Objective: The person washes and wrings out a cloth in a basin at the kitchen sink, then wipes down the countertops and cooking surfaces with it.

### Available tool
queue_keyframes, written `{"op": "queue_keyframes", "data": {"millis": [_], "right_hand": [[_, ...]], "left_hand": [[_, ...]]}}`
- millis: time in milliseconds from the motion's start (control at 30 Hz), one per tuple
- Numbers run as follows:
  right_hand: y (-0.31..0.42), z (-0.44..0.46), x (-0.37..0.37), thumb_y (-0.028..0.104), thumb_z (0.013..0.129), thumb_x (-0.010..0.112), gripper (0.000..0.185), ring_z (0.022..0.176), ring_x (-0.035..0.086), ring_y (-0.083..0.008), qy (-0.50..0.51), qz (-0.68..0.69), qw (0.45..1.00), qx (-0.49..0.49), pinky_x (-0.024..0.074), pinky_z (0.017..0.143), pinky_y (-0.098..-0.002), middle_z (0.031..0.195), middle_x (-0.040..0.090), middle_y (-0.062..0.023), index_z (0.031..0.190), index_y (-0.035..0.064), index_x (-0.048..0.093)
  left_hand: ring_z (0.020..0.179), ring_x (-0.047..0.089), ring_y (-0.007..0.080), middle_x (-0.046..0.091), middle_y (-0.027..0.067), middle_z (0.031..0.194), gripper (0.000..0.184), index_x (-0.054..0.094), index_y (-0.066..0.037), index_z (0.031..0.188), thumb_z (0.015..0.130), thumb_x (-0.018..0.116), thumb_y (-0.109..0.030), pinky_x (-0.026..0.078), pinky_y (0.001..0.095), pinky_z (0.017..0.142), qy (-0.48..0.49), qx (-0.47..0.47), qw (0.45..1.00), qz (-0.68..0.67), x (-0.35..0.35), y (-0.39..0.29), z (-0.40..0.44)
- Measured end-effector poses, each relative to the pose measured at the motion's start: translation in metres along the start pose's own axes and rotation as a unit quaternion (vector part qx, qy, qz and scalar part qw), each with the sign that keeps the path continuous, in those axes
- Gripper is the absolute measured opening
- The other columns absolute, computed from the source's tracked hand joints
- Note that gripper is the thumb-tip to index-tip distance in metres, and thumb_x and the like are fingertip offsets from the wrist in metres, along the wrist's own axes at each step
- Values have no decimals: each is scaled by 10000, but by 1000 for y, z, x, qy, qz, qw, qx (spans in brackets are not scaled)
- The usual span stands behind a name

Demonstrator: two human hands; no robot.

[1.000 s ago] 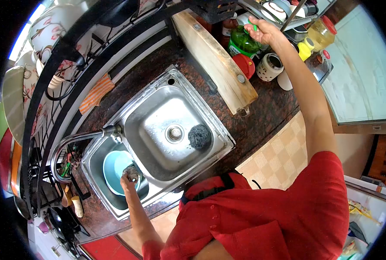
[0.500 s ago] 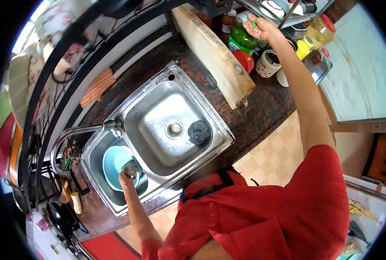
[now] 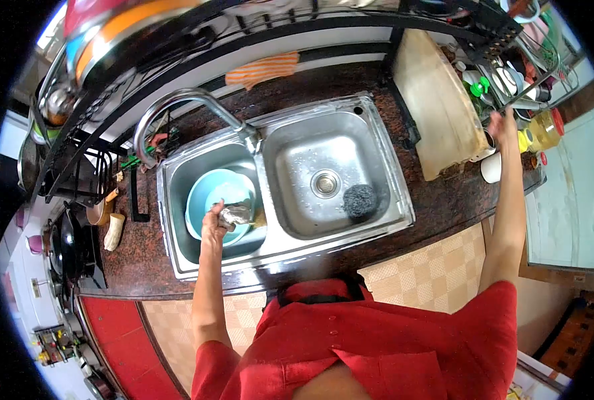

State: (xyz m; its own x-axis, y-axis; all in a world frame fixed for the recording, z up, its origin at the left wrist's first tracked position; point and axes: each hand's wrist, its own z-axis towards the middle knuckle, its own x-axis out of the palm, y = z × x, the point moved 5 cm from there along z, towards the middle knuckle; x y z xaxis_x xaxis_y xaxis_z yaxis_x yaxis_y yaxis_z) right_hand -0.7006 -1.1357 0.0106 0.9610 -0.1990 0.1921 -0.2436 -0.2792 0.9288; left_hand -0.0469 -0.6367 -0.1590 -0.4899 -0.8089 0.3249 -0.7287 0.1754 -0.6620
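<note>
My left hand (image 3: 213, 221) is closed around a crumpled silvery-grey clump (image 3: 235, 214), whose exact kind I cannot make out. The hand is over a light-blue basin (image 3: 202, 190) standing in the left bowl of the steel sink. My right hand (image 3: 501, 127) is at the far right, beside the upright board and the crowded bottles and jars. Motion blurs its fingers, so I cannot tell whether they hold anything. A bright green cap (image 3: 480, 86) shows just above and left of that hand. A white cup-like container (image 3: 491, 169) stands below it.
A dark scouring pad (image 3: 359, 201) lies in the right sink bowl (image 3: 297, 157). The curved faucet (image 3: 190, 95) arches over the left bowl. A large pale board (image 3: 437, 107) stands on the counter. Black rack bars (image 3: 297, 33) cross above, with an orange-striped cloth (image 3: 262, 69) below them.
The view has turned toward the right. My right hand has lowered from the green bottle, and the green piece it held is no longer seen in its fingers. My left hand stays over the basin.
</note>
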Motion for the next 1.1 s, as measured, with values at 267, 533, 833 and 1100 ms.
{"op": "queue_keyframes", "data": {"millis": [267,533,833,1100], "right_hand": [[-223,-299,91,171,809,535,115,553,489,-96,297,321,876,205,467,497,-239,652,544,-11,754,76,570],[-321,-492,447,266,875,445,341,1009,536,-245,337,-429,837,-40,403,867,-381,1088,553,-172,1131,51,513],[-425,-502,485,516,882,243,586,1338,70,-280,385,-485,783,-62,7,1030,-555,1451,96,-97,1384,219,185],[-449,-457,480,347,804,621,535,887,562,-169,386,18,877,287,473,756,-288,1044,579,-53,1186,8,465]], "left_hand": [[905,575,359,581,208,1005,499,501,52,1094,600,462,120,475,462,809,241,-80,965,-59,-30,-3,35],[1034,505,352,523,158,1129,421,443,-23,1176,765,513,-84,397,468,915,243,-118,961,-64,-30,8,16],[1065,497,286,517,119,1158,333,447,-62,1198,877,436,-151,390,434,928,294,-142,944,-48,-65,-32,33],[945,566,256,578,100,1042,263,494,-48,1108,869,493,-157,454,412,842,283,-137,949,28,-64,-68,41]]}}
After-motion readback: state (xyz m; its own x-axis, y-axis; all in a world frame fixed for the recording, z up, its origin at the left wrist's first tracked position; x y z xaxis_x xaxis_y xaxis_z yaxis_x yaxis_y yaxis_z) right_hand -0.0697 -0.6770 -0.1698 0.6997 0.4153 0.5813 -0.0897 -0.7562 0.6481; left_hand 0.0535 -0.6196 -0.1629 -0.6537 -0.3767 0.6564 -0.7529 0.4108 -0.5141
